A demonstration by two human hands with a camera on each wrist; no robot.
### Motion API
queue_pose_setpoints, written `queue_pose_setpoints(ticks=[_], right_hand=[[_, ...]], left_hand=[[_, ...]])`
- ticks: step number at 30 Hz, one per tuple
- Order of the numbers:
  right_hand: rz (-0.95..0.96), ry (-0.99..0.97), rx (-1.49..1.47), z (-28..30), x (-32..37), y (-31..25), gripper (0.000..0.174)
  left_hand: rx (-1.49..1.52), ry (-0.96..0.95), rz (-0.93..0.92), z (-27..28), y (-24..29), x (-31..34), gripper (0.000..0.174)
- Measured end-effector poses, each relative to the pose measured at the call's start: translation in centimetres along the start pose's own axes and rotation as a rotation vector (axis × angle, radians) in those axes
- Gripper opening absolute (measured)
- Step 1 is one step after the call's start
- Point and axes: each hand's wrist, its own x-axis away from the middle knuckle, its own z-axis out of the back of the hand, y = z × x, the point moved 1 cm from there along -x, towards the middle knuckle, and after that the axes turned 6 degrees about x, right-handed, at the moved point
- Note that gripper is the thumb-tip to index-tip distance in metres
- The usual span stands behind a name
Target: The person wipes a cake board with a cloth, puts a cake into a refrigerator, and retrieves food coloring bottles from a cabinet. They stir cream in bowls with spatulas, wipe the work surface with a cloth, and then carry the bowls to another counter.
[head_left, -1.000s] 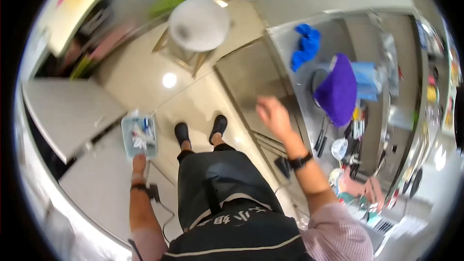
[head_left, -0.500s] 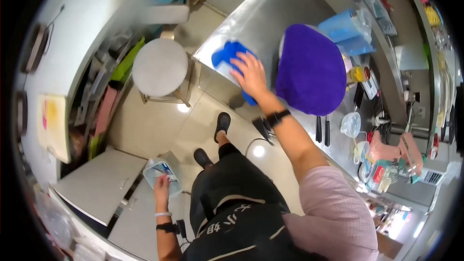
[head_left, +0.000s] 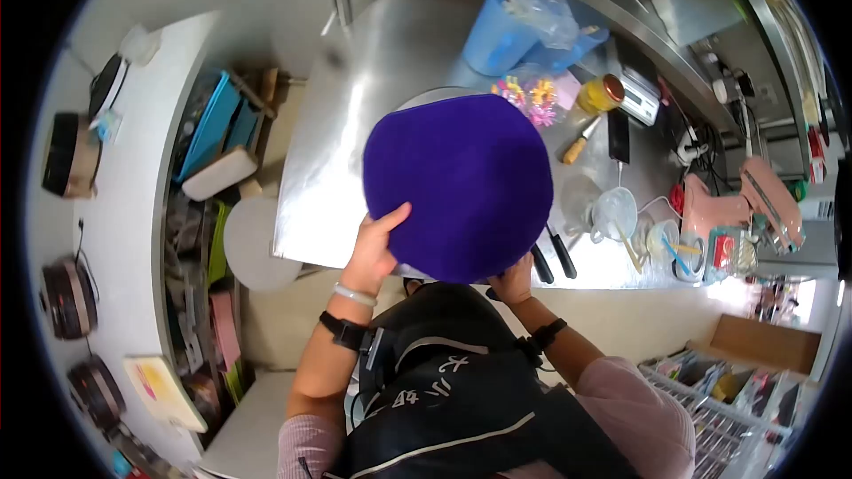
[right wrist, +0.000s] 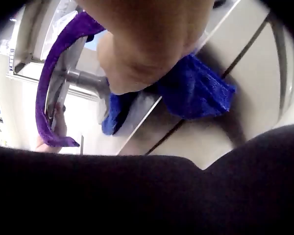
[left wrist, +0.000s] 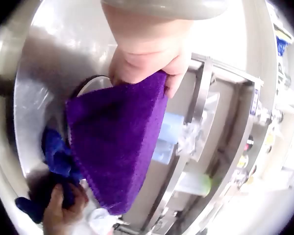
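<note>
Matt, fuzzy terry pile on purple cloth point(head_left: 457, 186); soft matt fabric of blue cloth point(right wrist: 196, 90); brushed, glossy steel of worktop point(head_left: 346, 124); smooth plastic of blue container point(head_left: 486, 40).

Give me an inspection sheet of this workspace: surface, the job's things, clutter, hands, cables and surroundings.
Surface: stainless steel table, crowded on its right side.
Job's things: purple cloth draped over a round stand; blue cloth bunched below its near edge.
Clutter: black-handled knives, amber jar, plastic cup, pink stand mixer.
Hands: left hand grips the purple cloth's edge; right hand holds the blue cloth.
Cables: white cables at the table's back right.
Surroundings: round stool beside the table; dark pots on the left counter.
</note>
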Motion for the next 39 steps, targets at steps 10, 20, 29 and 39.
queue_pose_setpoints(ticks=[10, 20, 29, 39], right_hand=[[-0.156, 0.065, -0.065, -1.4, -9.2, -3.7, 0.041], [-0.469, 0.327, 0.228, -8.2, -26.9, -4.2, 0.042], [0.652, -0.138, -0.223, -10.2, -25.2, -14.4, 0.016], [-0.243, 0.188, 0.106, -15.0, -50.9, -3.8, 0.033]], left_hand=[[-0.132, 0.340, -0.334, 2.3, 9.4, 12.9, 0.043], [-0.750, 0.740, -0.902, 13.1, 12.1, 29.2, 0.051], [-1.173, 0.828, -0.972, 11.7, 12.1, 30.3, 0.080], [-1.226, 0.928, -0.866, 4.9, 12.7, 26.7, 0.073]])
